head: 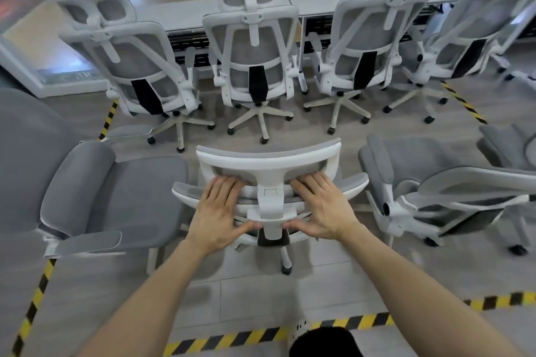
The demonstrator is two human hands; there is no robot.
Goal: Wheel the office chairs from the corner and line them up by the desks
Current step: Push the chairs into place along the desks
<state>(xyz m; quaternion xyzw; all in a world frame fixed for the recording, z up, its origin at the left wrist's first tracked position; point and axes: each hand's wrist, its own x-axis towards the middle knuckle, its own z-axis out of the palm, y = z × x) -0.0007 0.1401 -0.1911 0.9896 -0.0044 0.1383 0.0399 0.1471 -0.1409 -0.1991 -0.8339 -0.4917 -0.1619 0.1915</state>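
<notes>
Head view. Both hands are on the back of one chair [269, 194], near and centre, which faces away towards the far worktop [179, 14].

- Left hand [220, 211]: fingers laid over the top edge of the backrest below the headrest, thumb hooked under the centre bracket. It grips the chair.
- Right hand [322, 209]: the same hold, mirrored. The wide lens bends the view, so how tightly the fingers curl over the edge is hard to tell.
- Row [252, 66]: four like chairs stand backs to us along the worktop, wheels on the floor [261, 293], close side by side.
- Left chair [130, 191] and right chair [435, 182]: loose, just beside the held chair on either hand, not yet lined up.
- Tape [348, 322]: yellow-black, crosses the floor near us and runs up both sides.

Step in hand, as I judge it: wheeling this chair out to the worktop, with part of the line already set.

Next move: the places straight ahead look taken, so the push probably needs a turn towards a free spot farther along. It should go steadily through the lane between the two loose chairs, keeping the base clear of theirs, and finish square with the row.
</notes>
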